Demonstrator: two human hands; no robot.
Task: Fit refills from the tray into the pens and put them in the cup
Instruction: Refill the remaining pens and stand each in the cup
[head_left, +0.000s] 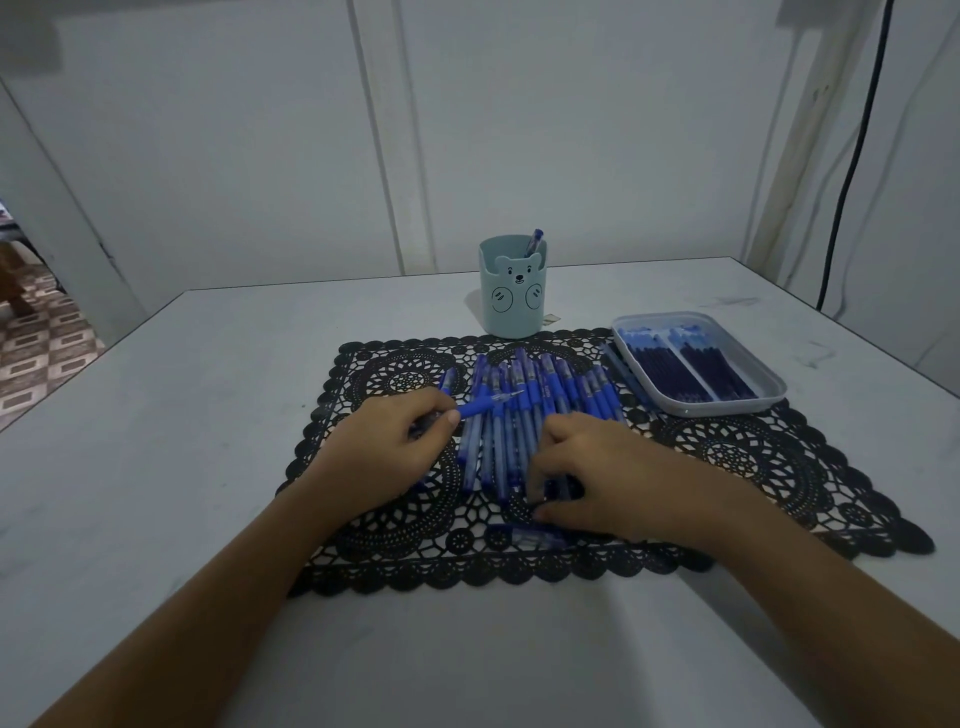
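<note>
Pinching a pen (493, 404) in front of the cup (511, 299), the left hand (387, 447) is holding something probably light, stiff and slippery; its rubber sleeve (470, 411) is offering surer purchase. The right hand (602, 475) is curling over loose pens (524, 415), grip unclear. Refills (701, 371) are lying in the tray (727, 408) right of the cup.

Wall (571, 130) pale and panelled, vertical strips (384, 156) at 12 o'clock | black cable (857, 156) hanging down the wall at 2 o'clock | white table (208, 389) in the foreground, scuffed | brown-and-cream patterned floor tiles (36, 343) through an opening at 9 o'clock | light dim, bluish
</note>
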